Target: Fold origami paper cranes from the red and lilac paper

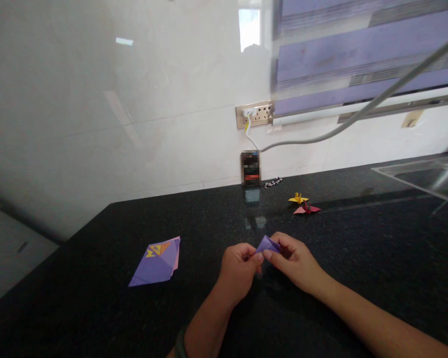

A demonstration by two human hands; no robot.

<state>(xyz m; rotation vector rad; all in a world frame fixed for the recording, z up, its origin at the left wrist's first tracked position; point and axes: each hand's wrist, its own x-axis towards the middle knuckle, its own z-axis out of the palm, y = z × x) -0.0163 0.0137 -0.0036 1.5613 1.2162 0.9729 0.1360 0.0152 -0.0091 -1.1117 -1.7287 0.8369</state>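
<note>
Between my hands is a small piece of purple origami paper (267, 244), folded to a point at the top and held just above the dark countertop. My left hand (241, 268) pinches its lower left side between thumb and fingers. At its right side, my right hand (293, 259) grips it with the thumb in front and fingers curled behind. The fingers cover its lower part, so its full shape is hidden.
A purple paper packet (155, 263) with pink sheets lies left on the black countertop (97, 308). Behind my right hand sit yellow (298, 199) and red-pink (307, 209) origami cranes. A phone-like device (251, 169) leans on the wall, its cable plugged into an outlet (254, 114). A sink (433, 176) is right.
</note>
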